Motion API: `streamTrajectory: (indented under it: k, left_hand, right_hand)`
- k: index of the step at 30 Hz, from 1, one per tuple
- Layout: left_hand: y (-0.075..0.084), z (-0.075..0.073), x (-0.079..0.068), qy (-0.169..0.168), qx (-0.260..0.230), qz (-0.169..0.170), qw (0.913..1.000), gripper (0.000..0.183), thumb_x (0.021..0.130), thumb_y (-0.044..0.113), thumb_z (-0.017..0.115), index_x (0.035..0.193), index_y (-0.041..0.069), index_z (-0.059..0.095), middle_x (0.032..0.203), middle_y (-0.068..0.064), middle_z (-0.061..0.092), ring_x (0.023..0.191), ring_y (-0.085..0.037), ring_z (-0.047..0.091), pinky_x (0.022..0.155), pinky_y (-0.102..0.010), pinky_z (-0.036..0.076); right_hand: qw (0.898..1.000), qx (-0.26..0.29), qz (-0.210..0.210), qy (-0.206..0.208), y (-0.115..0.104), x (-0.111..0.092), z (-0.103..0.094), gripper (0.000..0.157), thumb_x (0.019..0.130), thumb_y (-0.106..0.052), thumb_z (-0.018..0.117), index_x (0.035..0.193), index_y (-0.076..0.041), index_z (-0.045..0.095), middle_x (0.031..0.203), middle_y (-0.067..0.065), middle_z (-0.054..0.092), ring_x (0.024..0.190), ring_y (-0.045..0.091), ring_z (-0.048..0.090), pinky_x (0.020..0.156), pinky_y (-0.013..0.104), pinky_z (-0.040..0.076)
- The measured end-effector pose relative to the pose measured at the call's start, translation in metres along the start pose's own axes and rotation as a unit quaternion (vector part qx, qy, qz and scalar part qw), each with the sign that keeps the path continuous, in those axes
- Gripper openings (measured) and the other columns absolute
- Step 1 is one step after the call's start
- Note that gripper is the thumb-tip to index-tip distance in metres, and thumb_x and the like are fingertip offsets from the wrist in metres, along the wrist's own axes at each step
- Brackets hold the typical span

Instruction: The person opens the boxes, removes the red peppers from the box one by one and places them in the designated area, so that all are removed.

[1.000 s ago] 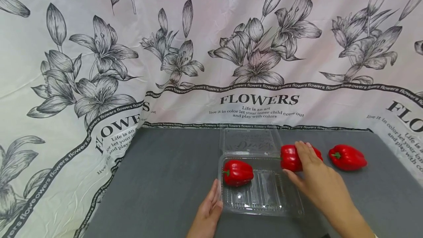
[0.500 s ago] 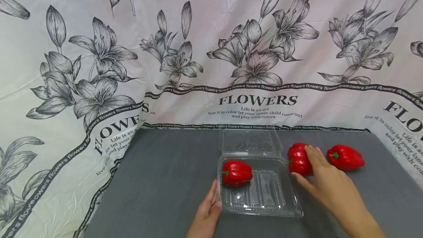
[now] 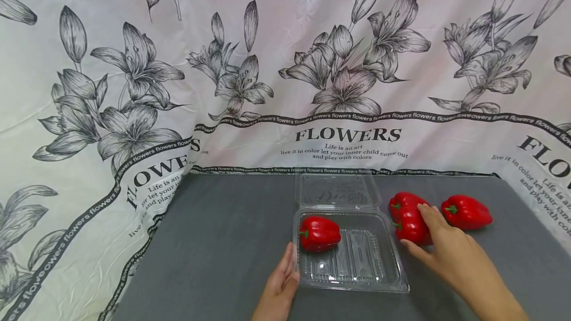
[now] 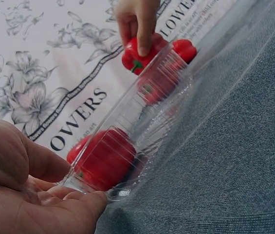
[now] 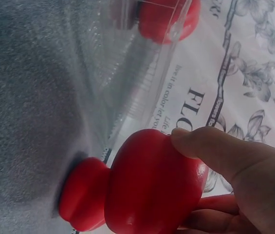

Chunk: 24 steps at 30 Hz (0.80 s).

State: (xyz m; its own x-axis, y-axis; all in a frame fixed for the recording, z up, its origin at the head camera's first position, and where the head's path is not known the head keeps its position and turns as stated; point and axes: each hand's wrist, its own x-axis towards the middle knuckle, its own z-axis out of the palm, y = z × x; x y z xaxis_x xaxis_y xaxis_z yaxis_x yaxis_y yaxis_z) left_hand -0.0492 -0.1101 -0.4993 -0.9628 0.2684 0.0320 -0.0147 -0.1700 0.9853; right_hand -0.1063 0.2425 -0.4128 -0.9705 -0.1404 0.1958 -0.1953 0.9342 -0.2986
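My left hand [image 3: 277, 284] pinches the left rim of a clear plastic clamshell box [image 3: 357, 281], thumb and fingers on its edge in the left wrist view. The lid [image 3: 336, 191] is folded back. Inside, at the left, lies one red bell pepper [image 3: 320, 233]. Just right of the box, my right hand [image 3: 450, 249] grips another bell pepper [image 3: 411, 228] between thumb and fingers, its green stem facing left. A third pepper [image 3: 403, 201] is partly hidden behind the held one. In the right wrist view the held pepper [image 5: 152, 185] overlaps a pepper [image 5: 83, 195] on the table.
One more red bell pepper [image 3: 467, 212] lies on the grey tabletop [image 3: 214, 241], right of the held one. A white curtain [image 3: 250, 142] printed with flowers and lettering hangs along the table's back and left edges.
My right hand and its pepper have moved right and nearer to me, away from the box. The pepper behind it has come into view. My left hand has stayed on the box.
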Motion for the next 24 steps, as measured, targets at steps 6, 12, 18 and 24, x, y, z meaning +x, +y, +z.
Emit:
streamTrajectory:
  k: [6,12,18,24]
  left_hand:
    - [0.001,0.0,0.0,0.0,0.002,0.0,1.0,0.066,0.111,0.002,0.044,0.164,-0.01,0.007,0.172,-0.027,0.005,0.156,-0.033,0.004,0.112,-0.005,0.021]
    - [0.0,0.0,0.0,0.0,0.003,0.0,1.0,0.066,0.111,0.002,0.045,0.164,-0.011,0.007,0.172,-0.028,0.005,0.155,-0.033,0.004,0.112,-0.006,0.021]
    - [0.001,0.001,-0.001,-0.001,0.002,-0.001,1.0,0.066,0.111,0.002,0.044,0.164,-0.011,0.007,0.172,-0.028,0.005,0.155,-0.034,0.004,0.112,-0.006,0.021]
    - [0.003,0.001,-0.002,-0.003,0.001,-0.008,1.0,0.065,0.111,0.002,0.043,0.164,-0.01,0.007,0.172,-0.028,0.006,0.157,-0.035,0.004,0.111,-0.005,0.021]
  right_hand:
    - [1.0,0.006,-0.01,0.002,0.008,-0.004,0.003,0.097,0.075,-0.029,0.096,0.149,0.01,0.046,0.141,0.039,0.056,0.105,0.06,0.066,0.084,0.076,0.053]
    - [1.0,0.008,-0.011,-0.006,0.014,-0.006,0.005,0.092,0.076,-0.028,0.095,0.146,0.01,0.048,0.136,0.04,0.058,0.098,0.057,0.069,0.082,0.075,0.053]
    - [0.999,0.003,0.006,-0.042,0.019,-0.003,0.006,0.099,0.077,-0.03,0.095,0.15,0.012,0.043,0.147,0.045,0.046,0.113,0.064,0.061,0.087,0.078,0.049]
    - [0.998,-0.004,0.015,-0.064,0.023,-0.002,0.009,0.101,0.078,-0.034,0.094,0.151,0.012,0.042,0.148,0.046,0.044,0.117,0.067,0.057,0.088,0.079,0.048]
